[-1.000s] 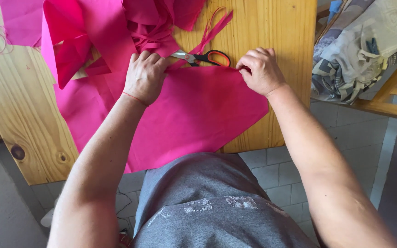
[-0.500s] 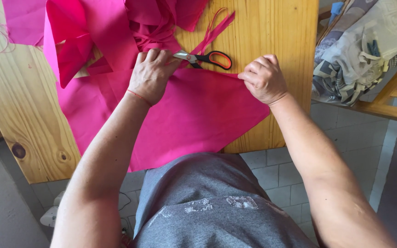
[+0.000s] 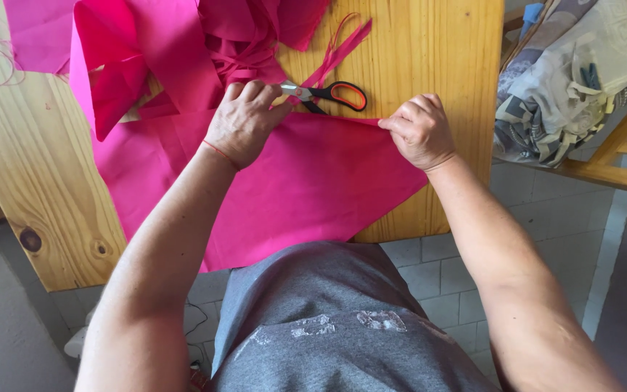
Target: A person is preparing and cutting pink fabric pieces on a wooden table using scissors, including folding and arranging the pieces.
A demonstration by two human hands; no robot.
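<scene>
My left hand (image 3: 244, 120) presses flat on the pink cloth (image 3: 306, 189), fingers closed together, pinning its top edge. My right hand (image 3: 421, 131) pinches that edge, keeping it taut. Scissors (image 3: 328, 94) lie just beyond both hands.

Plain pink fabric (image 3: 306, 189) (orange-handled scissors (image 3: 328, 94))
</scene>
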